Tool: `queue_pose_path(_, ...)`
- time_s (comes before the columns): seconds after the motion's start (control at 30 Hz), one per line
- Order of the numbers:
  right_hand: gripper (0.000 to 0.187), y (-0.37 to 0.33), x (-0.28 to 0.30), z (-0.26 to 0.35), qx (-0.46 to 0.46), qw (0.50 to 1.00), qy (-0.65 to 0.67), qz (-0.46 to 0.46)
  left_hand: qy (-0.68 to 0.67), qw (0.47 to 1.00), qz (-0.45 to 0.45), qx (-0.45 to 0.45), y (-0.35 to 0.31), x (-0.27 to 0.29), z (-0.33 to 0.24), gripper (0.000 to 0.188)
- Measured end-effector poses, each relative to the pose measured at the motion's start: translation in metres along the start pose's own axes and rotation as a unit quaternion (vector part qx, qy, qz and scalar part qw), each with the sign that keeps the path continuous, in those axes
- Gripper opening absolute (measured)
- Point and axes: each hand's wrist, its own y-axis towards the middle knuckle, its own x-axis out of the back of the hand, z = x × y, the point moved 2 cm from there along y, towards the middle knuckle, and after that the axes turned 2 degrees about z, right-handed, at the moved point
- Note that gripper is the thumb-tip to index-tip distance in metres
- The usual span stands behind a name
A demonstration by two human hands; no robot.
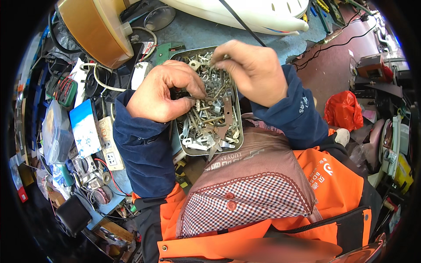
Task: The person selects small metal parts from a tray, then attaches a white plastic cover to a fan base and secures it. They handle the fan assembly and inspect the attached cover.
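A rectangular metal tin (240,127) full of mixed screws, nuts, washers and small metal parts (202,114) sits in front of me at the bench edge. My left hand (164,90) reaches over the tin's left side, thumb and forefinger closed in a pinch among the screws. My right hand (252,70) hangs over the far right corner, its fingertips bent together in the parts and slightly blurred. What either pinch holds, if anything, is too small to make out. A brown flat metal strip with holes (228,111) lies at the tin's right side.
A tan and cream housing (96,33) and a white plastic shell (258,15) stand on the blue bench (193,33). To the left lie a clear plastic box (56,131), a power strip (112,144) and cables. An orange-red plastic bag (343,111) sits at right.
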Motion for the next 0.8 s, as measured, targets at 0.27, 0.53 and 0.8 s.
queue_pose_path(0.27, 0.013, 0.001, 0.001, 0.008, -0.050, 0.982, 0.109, 0.149, 0.006, 1.000, -0.001, -0.002, -0.004, 0.002, 0.000, 0.019)
queue_pose_path(0.53, 0.018, 0.003, -0.004, 0.001, -0.007, 0.999, -0.040, 0.005, 0.011, 1.000, -0.005, -0.001, -0.008, 0.003, -0.002, 0.018)
queue_pose_path(0.8, 0.014, 0.004, 0.002, -0.003, -0.091, 0.986, 0.136, -0.005, -0.005, 1.000, -0.010, -0.003, -0.010, 0.004, -0.001, 0.019)
